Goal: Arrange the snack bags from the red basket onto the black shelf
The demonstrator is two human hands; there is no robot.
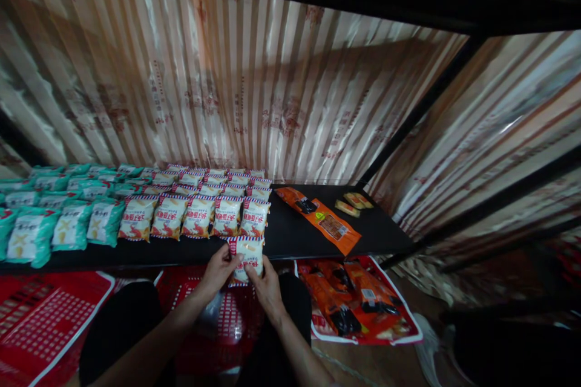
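A white snack packet (246,249) with red print is held upright between my two hands, in front of the black shelf's edge. My left hand (221,267) grips its left side, thumb on the front. From the right, my right hand (267,285) pinches its lower right part, thumb also on the front. Just behind it on the black shelf (290,242) stand rows of matching packets (198,216), the front row side by side. The lower edge of the held packet is partly covered by my fingers.
Teal snack packets (70,225) fill the shelf's left. An orange bag (336,227) and small yellow packets (348,208) lie at right. Below are a red basket (45,314), another red basket (181,284) and one with orange bags (363,296). A striped curtain (272,84) hangs behind; a dark pole (422,106) slants right.
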